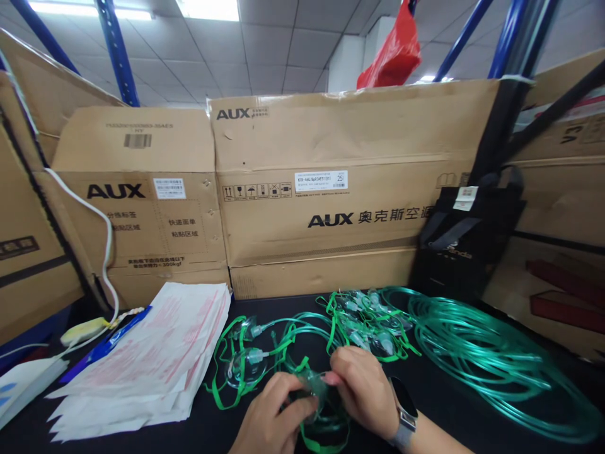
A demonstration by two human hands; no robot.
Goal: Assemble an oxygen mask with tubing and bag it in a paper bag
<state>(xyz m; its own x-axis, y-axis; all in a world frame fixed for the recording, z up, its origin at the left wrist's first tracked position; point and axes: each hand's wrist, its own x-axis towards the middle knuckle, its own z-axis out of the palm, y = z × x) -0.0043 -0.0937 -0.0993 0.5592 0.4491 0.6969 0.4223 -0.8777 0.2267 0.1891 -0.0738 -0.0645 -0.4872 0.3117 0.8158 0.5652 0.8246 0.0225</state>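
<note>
Mask of clear plastic with green strap sits at six o'clock, pinched between both hands: left hand closed on its nine o'clock side, right hand gripping its three o'clock side. Green tubing coils at three o'clock, paper pouches at nine.

Bare forearms; a dark smartwatch with grey band.

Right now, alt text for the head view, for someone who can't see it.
The left hand and right hand hold a clear mask with green strap above a black table. White pouches lie at left, more masks and coiled green tubing at right, cardboard boxes behind.
</note>
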